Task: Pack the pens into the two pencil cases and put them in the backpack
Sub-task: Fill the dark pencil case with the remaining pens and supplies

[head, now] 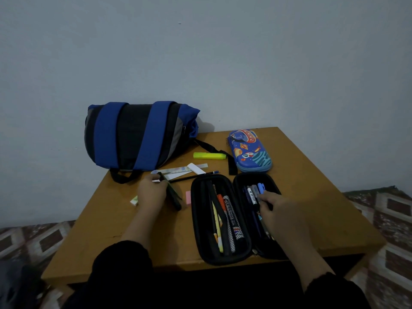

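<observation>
Two hands work over a brown counter [312,197]. The black case [225,248] lies open flat like a book near the front edge, both halves showing pens. The right hand [281,210] reaches into the right half, its grip curled around the lower part of a cluster of blue and white pens [254,192] lying lengthwise there; which pen it holds I cannot tell. The left half holds more pens, orange, yellow and patterned ones [225,219], untouched.

The left hand [151,192] rests on the counter to the left of the case, its grip closed on a dark folded tool [172,195] that angles toward the case; what the tool is stays unclear. Just beyond that hand lie a ruler [178,170], a white eraser [196,168] and a black pencil [194,176] pointing right. A pink eraser [188,197] sits between the tool and the case, and a small pale block [134,200] lies left of the hand.

The blue case [249,150] lies zipped at the far right, with a yellow highlighter [209,155] just beside it to the left. The backpack [138,134] lies on its side at the far left corner, overhanging the edge, one strap [231,163] trailing between highlighter and blue case. Bare counter shows right of the black case and in front of the left hand.
</observation>
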